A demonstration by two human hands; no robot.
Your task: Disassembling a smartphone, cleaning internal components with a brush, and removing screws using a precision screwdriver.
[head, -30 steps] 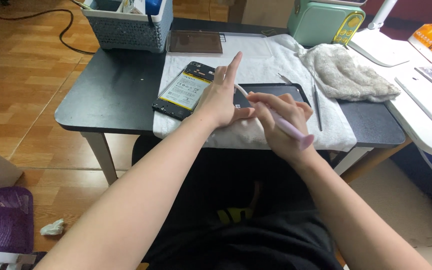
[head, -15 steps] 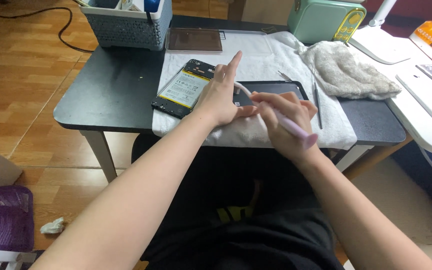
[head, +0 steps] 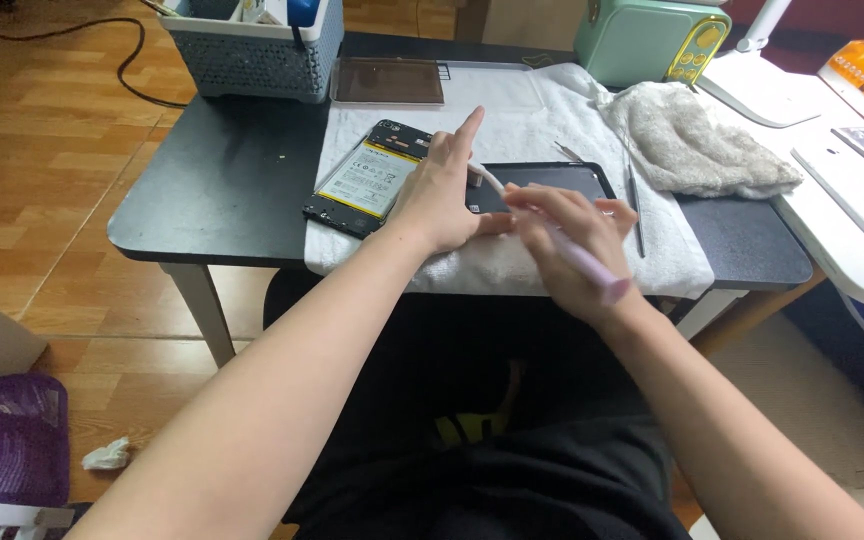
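My left hand (head: 445, 190) rests flat on the left edge of a dark phone back cover (head: 552, 182) that lies on a white towel (head: 512, 110), index finger stretched forward. My right hand (head: 567, 240) grips a pale pink, pen-shaped tool (head: 582, 262), whose white tip reaches the cover near my left thumb. To the left lies an opened phone body (head: 367, 180) with its battery showing, untouched.
The towel covers a small black table (head: 222, 190). A grey basket (head: 252, 55) and a brown tray (head: 387, 80) stand at the back. A rumpled grey cloth (head: 697, 140), thin metal tools (head: 634, 195), a green box (head: 642, 40) and a white side table (head: 852, 180) are to the right.
Both hands stay on the back cover. My right hand has shifted the pink tool only slightly; the left hand has not visibly moved.
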